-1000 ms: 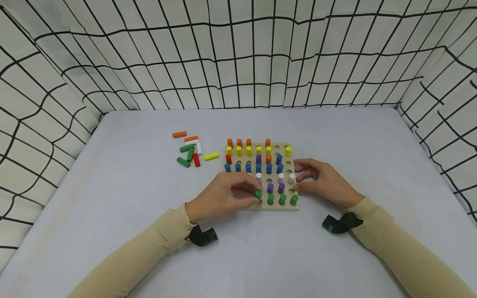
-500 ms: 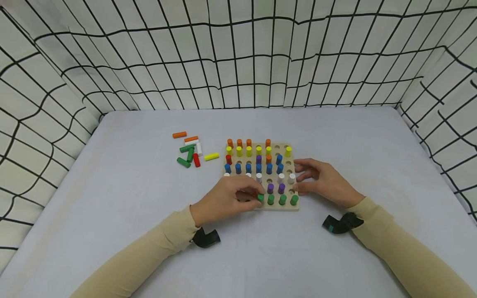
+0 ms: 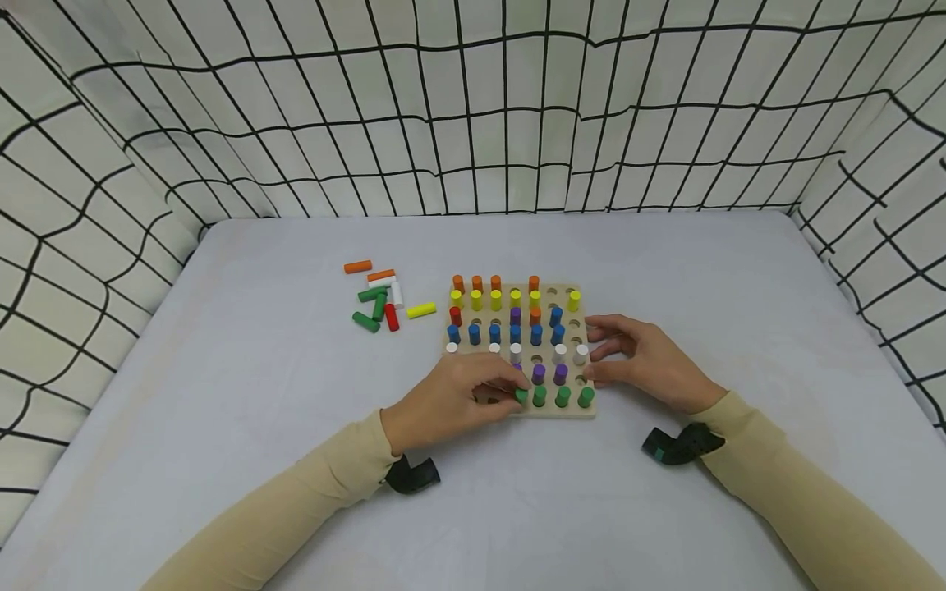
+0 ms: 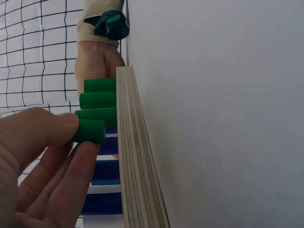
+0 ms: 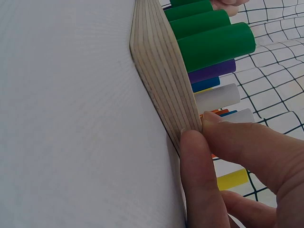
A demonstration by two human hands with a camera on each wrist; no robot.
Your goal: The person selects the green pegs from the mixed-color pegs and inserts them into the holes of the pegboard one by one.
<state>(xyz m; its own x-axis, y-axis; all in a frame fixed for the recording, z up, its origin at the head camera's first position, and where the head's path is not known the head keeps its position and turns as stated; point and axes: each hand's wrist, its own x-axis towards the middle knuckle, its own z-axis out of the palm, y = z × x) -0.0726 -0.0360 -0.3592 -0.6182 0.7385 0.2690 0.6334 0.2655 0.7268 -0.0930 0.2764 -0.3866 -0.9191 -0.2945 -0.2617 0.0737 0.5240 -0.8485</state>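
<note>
A wooden pegboard carries upright pegs in rows of orange, yellow, blue, white, purple and green. My left hand pinches a green peg between thumb and fingertips. That peg is held over the front row, left of several standing green pegs; in the left wrist view a gap shows between its end and the board. My right hand grips the board's right edge, thumb near the white pegs and a finger against the layered side. The left hand hides part of the board's front left.
Left of the board lie loose pegs: orange, white, green, red and a yellow one closest to it. Black-lined white walls enclose the back and sides of the white tabletop.
The left hand has moved slightly right and toward the front edge, bringing the green peg into line with the front green row. The right hand stays on the board's edge.
</note>
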